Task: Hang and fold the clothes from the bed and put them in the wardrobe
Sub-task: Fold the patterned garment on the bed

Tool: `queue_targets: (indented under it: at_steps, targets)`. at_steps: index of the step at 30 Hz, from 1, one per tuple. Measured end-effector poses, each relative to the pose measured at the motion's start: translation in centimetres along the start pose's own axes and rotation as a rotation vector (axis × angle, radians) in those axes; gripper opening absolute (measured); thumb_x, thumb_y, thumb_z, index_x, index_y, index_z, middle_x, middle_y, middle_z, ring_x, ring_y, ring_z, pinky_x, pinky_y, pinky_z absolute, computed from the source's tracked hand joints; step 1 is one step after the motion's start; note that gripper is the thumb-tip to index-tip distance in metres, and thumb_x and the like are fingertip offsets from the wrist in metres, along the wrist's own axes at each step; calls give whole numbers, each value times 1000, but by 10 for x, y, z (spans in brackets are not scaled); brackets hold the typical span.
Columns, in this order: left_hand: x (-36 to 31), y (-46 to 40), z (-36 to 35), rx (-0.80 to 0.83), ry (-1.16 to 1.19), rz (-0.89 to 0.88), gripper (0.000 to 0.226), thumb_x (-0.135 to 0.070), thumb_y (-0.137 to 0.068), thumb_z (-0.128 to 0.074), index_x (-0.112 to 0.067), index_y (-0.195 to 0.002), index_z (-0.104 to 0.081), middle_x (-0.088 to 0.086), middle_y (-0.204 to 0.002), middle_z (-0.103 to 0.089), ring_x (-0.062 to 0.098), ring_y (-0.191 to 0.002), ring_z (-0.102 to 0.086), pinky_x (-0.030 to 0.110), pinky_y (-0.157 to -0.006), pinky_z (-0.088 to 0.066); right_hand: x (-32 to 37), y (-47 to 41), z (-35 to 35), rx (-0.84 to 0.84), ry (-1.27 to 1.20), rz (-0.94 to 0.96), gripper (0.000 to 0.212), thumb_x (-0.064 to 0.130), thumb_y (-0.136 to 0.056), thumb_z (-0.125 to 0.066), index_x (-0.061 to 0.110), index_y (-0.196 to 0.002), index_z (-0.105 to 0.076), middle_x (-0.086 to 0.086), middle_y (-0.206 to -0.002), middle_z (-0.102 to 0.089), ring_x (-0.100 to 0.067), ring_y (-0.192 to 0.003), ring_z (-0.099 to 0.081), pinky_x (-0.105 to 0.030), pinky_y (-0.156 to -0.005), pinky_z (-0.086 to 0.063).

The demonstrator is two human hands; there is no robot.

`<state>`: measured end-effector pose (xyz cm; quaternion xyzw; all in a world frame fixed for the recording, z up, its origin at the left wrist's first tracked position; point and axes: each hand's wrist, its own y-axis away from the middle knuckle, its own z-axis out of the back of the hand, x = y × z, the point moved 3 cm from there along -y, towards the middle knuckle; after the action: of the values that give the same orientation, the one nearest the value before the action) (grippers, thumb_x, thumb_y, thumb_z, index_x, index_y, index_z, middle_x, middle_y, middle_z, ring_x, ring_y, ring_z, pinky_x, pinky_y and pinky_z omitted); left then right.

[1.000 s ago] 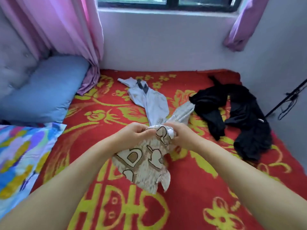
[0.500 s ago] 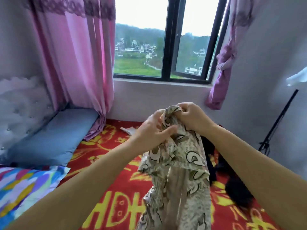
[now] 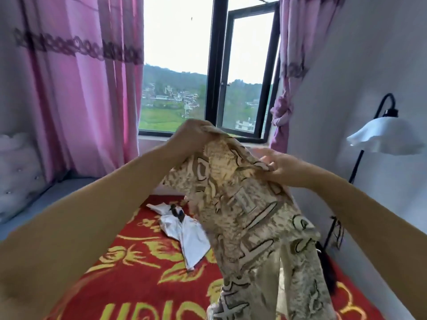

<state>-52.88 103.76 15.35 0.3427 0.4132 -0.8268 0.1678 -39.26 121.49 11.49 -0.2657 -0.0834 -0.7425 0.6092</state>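
A beige patterned garment (image 3: pixel 249 218) hangs in the air over the bed, held up by its top edge. My left hand (image 3: pixel 191 137) grips the upper left corner, raised in front of the window. My right hand (image 3: pixel 280 168) pinches the top edge further right and lower. The cloth stretches between the two hands and drops past the bottom of the view. A white garment (image 3: pixel 184 234) lies spread on the red bedspread (image 3: pixel 138 273) behind it. A bit of the black clothes (image 3: pixel 329 266) shows at the right, mostly hidden by the held garment.
Pink curtains (image 3: pixel 76 100) hang left and right of the window (image 3: pixel 215 72). A padded headboard (image 3: pixel 16 169) and blue pillow (image 3: pixel 55 192) are at the left. A floor lamp with a white shade (image 3: pixel 383 135) stands by the right wall.
Both hands have lifted the patterned garment off the bed and up high, then spread apart along its top edge. The view has tilted up toward the window.
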Motion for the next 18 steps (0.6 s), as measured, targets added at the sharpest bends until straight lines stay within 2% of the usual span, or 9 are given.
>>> queue_targets:
  at_steps: [1,2,5,7,9,12,14,16,18]
  targets:
    - [-11,-3,-6,47,66,-14,14,4,-87,-60,9,-97,-69,8,-78,-65,-4,-49,-57,6,-52,-44,7,0,-3,68,-145,2,84,42,-76,-74,38,-146,-29,9,-120,-60,-12,-106,-63,-25,-88,-52]
    - [-22,-4,-16,110,90,-32,18,10,-86,-56,15,-101,-65,12,-85,-64,-5,-50,-58,6,-53,-45,12,-1,-8,115,-246,18,85,42,-73,-77,39,-144,-30,16,-116,-62,-6,-105,-64,-22,-86,-52]
    - [-45,-3,-49,202,98,-59,24,14,-81,-55,2,-94,-70,8,-85,-67,-1,-63,-61,11,-64,-51,29,-12,-24,53,-309,29,16,14,-82,-71,26,-92,-66,23,-70,-68,4,-68,-64,-6,-57,-46]
    - [-37,-1,-57,130,292,6,28,13,-80,-56,-6,-98,-68,9,-90,-66,11,-80,-64,26,-79,-54,27,-17,-24,-151,-303,-10,23,6,-85,-60,23,-69,-64,19,-52,-62,3,-51,-56,-8,-47,-41]
    - [-6,9,-59,153,461,120,39,-2,-84,-66,-12,-120,-56,10,-108,-62,20,-95,-62,37,-90,-52,16,-17,-14,-346,-453,-62,25,2,-88,-55,18,-70,-64,12,-57,-63,-3,-54,-57,-14,-53,-44]
    - [60,44,-83,480,400,245,73,-31,-81,-73,-22,-141,-33,4,-121,-55,14,-105,-59,29,-94,-47,-5,-12,4,-536,-783,-155,13,5,-89,-56,12,-84,-65,-2,-71,-69,-17,-66,-66,-25,-63,-51]
    - [95,70,-108,626,225,298,65,-32,-81,-74,-23,-138,-43,-2,-105,-58,9,-92,-57,23,-85,-44,-14,-8,11,-570,-969,-166,9,8,-89,-57,11,-90,-66,0,-71,-73,-14,-66,-70,-24,-58,-55]
    - [118,80,-128,623,46,329,47,-33,-84,-71,-23,-127,-55,-2,-94,-59,8,-82,-53,25,-78,-43,-18,-5,17,-557,-1105,-164,16,10,-91,-56,8,-103,-66,-5,-88,-73,-19,-80,-70,-30,-70,-58]
    - [132,85,-139,640,6,393,55,-41,-84,-69,-24,-133,-51,3,-113,-61,8,-92,-55,23,-82,-45,-21,-2,21,-511,-1219,-175,26,15,-94,-52,7,-116,-63,-11,-103,-69,-25,-94,-67,-37,-80,-56]
